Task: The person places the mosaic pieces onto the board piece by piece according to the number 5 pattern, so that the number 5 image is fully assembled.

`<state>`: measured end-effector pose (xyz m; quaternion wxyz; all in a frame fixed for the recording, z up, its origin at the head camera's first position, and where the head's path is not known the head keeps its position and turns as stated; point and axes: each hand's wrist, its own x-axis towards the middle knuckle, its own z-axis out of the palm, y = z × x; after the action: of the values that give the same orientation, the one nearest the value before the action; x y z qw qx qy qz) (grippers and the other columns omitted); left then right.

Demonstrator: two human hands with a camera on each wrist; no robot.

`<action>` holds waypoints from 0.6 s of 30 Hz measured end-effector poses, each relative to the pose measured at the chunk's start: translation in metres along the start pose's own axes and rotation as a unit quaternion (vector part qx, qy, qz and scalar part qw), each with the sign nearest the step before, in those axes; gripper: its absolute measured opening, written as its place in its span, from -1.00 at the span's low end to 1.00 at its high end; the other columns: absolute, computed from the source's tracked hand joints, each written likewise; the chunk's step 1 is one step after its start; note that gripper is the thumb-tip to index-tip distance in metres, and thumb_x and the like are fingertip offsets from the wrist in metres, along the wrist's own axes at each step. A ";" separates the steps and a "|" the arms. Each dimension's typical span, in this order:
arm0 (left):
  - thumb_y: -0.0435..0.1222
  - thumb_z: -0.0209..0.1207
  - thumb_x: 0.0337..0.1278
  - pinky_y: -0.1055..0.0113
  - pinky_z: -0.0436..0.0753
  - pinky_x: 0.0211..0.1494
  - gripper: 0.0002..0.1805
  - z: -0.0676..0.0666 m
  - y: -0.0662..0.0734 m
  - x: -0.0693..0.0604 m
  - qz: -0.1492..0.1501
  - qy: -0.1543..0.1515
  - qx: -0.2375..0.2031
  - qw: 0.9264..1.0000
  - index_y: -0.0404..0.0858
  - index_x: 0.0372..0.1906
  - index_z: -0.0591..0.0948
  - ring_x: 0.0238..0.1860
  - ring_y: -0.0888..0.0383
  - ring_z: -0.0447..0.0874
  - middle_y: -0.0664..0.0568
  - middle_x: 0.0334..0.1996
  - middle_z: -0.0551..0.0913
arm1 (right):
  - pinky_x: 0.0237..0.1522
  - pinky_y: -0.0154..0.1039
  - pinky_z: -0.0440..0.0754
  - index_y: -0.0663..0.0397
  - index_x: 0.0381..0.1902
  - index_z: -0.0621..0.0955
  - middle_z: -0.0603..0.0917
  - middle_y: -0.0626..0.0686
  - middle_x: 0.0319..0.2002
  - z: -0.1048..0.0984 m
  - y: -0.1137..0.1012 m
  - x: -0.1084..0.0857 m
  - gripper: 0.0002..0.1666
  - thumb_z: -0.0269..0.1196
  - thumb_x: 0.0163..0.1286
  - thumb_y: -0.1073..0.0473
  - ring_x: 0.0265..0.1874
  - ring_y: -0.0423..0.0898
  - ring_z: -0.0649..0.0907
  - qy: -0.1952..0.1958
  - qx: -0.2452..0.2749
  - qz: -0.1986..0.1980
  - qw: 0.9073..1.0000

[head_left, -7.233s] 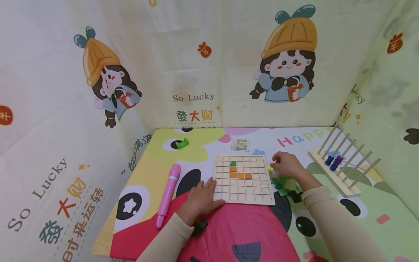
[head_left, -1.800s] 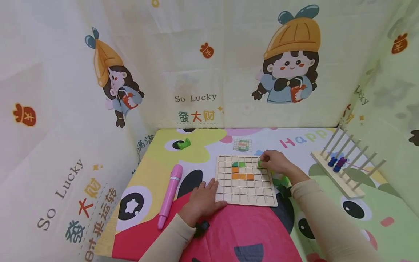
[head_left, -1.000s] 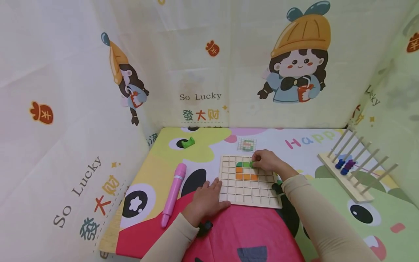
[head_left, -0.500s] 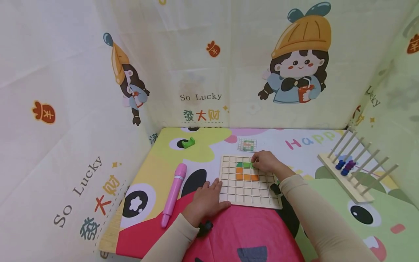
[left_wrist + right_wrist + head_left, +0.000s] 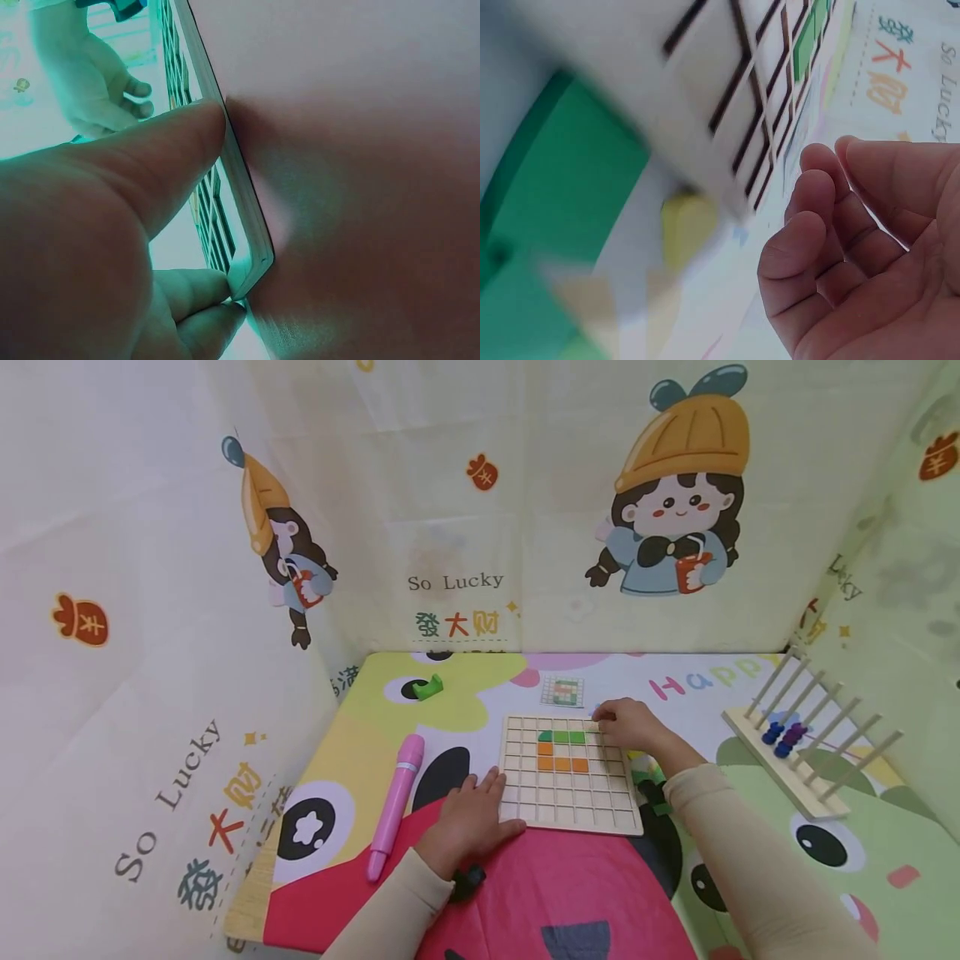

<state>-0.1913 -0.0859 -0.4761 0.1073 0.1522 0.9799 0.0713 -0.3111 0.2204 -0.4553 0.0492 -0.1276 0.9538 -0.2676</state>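
A gridded wooden board (image 5: pixel 555 802) lies flat, bearing a dark green rounded piece (image 5: pixel 545 737), two light green squares (image 5: pixel 567 737) beside it and several orange squares (image 5: pixel 562 765) in an L below. My left hand (image 5: pixel 471 818) holds the near left corner steady: in the left wrist view, the thumb of this hand (image 5: pixel 97 195) touches the near edge and two fingers touch the side. My right hand (image 5: pixel 633 727) hovers by the far right corner, and in the right wrist view this hand (image 5: pixel 862 247) is empty, fingers loosely bent.
A patterned card (image 5: pixel 562 691) lies behind the board. Loose green pieces (image 5: pixel 660 808) and a yellow one (image 5: pixel 686 225) lie to its right. A pink pen-like stick (image 5: pixel 395 806) and a green object (image 5: pixel 428 687) are left; a pegged rack (image 5: pixel 787 768) with beads stands right.
Two light green squares have come onto the board beside the dark green piece. My right hand has let go of the second and moved right. My left hand has stayed at the corner.
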 end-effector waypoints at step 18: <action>0.24 0.30 0.18 -0.23 0.40 0.47 0.01 0.002 -0.001 0.001 0.004 -0.002 -0.011 1.000 -0.17 0.61 0.28 0.54 -0.25 0.25 -0.05 0.61 0.25 | -0.08 0.14 0.65 0.33 -0.01 0.69 0.74 0.24 -0.16 -0.028 0.053 -0.068 -0.68 0.25 0.47 0.16 -0.17 0.16 0.69 0.016 -0.036 0.016 0.999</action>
<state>-0.1921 -0.0868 -0.4782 0.1105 0.1548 0.9783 0.0827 -0.2613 0.2960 -0.4577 0.0333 -0.1099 0.9654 -0.2341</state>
